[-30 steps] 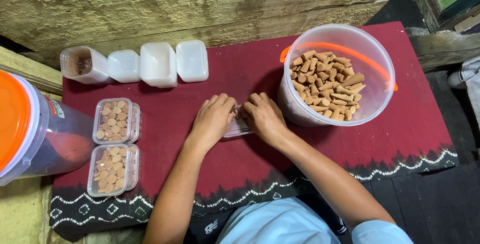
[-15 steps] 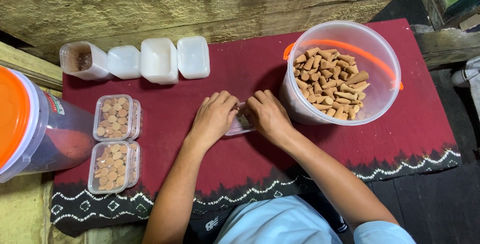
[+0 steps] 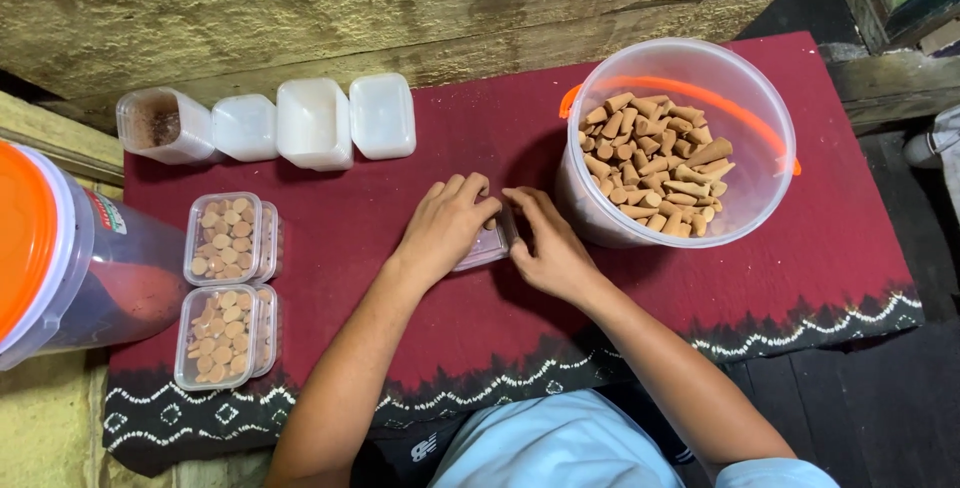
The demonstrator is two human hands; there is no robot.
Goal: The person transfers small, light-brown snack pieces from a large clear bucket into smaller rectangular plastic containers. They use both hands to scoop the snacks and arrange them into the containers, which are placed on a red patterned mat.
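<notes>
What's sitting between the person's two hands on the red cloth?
In the head view, a small clear plastic box lies between the left hand and the right hand, on the dark red cloth. Both hands touch it and cover most of it.

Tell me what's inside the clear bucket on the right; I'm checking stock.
The clear bucket holds a heap of brown incense cones, roughly filling its lower part. Its orange handle lies across the rim. Cones underneath are covered.

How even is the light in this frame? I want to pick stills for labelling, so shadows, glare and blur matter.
Head view: soft, even light with no harsh glare; the clear bucket casts a shadow on the red cloth to its left, and both hands, the left hand and right hand, shade the small clear box between them; focus is sharp throughout; the lower right corner falls dark.
</notes>
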